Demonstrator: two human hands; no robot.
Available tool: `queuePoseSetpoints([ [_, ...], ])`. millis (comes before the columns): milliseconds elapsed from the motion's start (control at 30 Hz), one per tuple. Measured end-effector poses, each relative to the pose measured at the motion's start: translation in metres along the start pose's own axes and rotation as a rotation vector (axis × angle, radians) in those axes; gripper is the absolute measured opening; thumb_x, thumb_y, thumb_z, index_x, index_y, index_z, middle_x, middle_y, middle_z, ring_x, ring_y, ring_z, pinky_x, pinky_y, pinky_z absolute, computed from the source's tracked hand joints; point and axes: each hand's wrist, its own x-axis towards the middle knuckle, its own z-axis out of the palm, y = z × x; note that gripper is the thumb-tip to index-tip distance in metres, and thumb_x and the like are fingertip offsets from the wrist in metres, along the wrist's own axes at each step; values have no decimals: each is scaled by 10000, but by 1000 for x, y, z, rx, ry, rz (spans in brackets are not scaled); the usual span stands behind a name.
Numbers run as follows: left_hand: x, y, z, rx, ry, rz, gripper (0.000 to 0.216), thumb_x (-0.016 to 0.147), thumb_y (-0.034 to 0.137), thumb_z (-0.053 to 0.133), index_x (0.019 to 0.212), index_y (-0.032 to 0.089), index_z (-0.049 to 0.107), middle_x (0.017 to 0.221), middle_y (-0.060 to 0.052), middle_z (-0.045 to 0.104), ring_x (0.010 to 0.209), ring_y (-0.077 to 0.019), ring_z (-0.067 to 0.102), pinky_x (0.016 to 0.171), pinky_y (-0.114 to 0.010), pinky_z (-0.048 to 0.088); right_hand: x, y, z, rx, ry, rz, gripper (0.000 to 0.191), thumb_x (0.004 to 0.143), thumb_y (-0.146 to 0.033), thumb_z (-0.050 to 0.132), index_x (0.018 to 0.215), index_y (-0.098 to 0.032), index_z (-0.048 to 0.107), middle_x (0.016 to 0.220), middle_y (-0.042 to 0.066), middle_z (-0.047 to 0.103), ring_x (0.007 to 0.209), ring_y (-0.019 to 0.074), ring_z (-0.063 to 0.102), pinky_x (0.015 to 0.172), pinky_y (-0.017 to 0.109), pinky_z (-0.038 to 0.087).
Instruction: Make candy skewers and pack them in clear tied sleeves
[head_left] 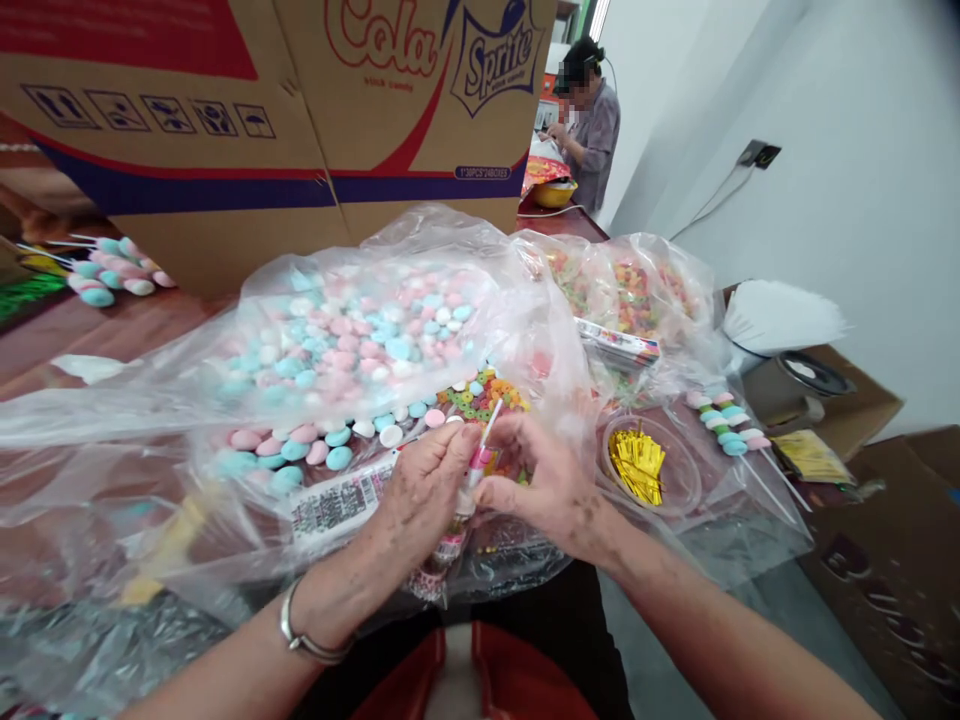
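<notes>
Between both hands a candy stick in a clear printed wrapper point(450, 545) hangs with its white stick point(492, 424) pointing up. My left hand point(424, 485) is closed around the gathered neck of the wrapper. My right hand point(544, 480) is curled at the same neck from the other side, thumb and fingers bent about the stick; its exact contact is partly hidden. Just beyond lie loose pink, white and blue marshmallow candies point(304, 445) and small coloured ring candies point(487, 395). Right of my right hand is a clear round tub point(686, 475) of gold twist ties point(637, 462).
A large cardboard box point(420, 190) stands at the back. Plastic bags of marshmallow candies point(360, 330) and ring candies point(634, 290) cover the table. Finished candy skewers point(724, 425) lie right, others point(112, 268) far left. A mug point(784, 390) stands right. Another person point(596, 125) works behind.
</notes>
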Motion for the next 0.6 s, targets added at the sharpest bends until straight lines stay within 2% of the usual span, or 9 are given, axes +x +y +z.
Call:
queuePoseSetpoints([
  [67, 2, 0, 0, 47, 24, 60, 338, 898, 435, 516, 674, 186, 559, 662, 27, 534, 634, -134, 485, 578, -227, 406, 1, 3, 6, -12, -33, 45, 198, 773, -334, 695, 796, -175, 579, 733, -20, 560, 694, 124, 527, 660, 259, 458],
  [133, 1, -4, -1, -66, -20, 17, 327, 894, 444, 534, 692, 187, 542, 679, 30, 522, 646, -133, 475, 586, -230, 398, 2, 7, 11, 31, -4, 28, 218, 807, -320, 648, 678, -180, 541, 662, -37, 507, 640, 108, 489, 612, 242, 432],
  [267, -4, -14, -4, -480, -202, -183, 262, 819, 398, 671, 744, 173, 561, 658, 37, 560, 587, -108, 493, 556, -213, 393, 4, 17, 18, 319, 54, 93, 209, 806, -355, 658, 746, -206, 524, 660, -45, 565, 596, 115, 546, 564, 245, 479],
  [367, -6, -16, -8, -594, -200, -276, 227, 795, 330, 681, 692, 160, 573, 586, 13, 604, 506, -102, 507, 496, -205, 385, 6, 23, 20, 550, -30, 142, 265, 763, -360, 710, 839, -231, 492, 695, -55, 605, 578, 127, 599, 560, 275, 538],
  [433, -5, -16, -13, -579, -248, -327, 202, 787, 286, 647, 648, 152, 588, 532, -14, 619, 449, -111, 512, 445, -207, 378, 8, 25, 17, 607, -130, 86, 347, 759, -336, 723, 1009, -248, 499, 755, -60, 620, 608, 127, 622, 591, 289, 553],
  [500, -2, -17, -19, -536, -388, -388, 166, 759, 237, 612, 631, 131, 626, 521, -52, 642, 425, -124, 533, 419, -210, 392, 9, 25, 10, 483, -238, -30, 373, 803, -298, 691, 1129, -245, 519, 829, -39, 639, 699, 127, 639, 674, 292, 546],
  [533, -1, -18, -22, -514, -473, -430, 180, 751, 232, 589, 624, 118, 644, 517, -71, 648, 420, -132, 548, 409, -210, 400, 9, 25, 6, 359, -278, -106, 308, 837, -275, 657, 1124, -227, 557, 849, -22, 646, 746, 127, 638, 719, 290, 532],
  [600, 0, -21, -26, -503, -618, -525, 258, 764, 273, 546, 634, 91, 673, 526, -103, 657, 425, -154, 585, 400, -215, 428, 9, 23, -1, 71, -290, -274, 124, 899, -226, 573, 992, -182, 641, 865, 13, 657, 810, 128, 618, 787, 285, 498],
])
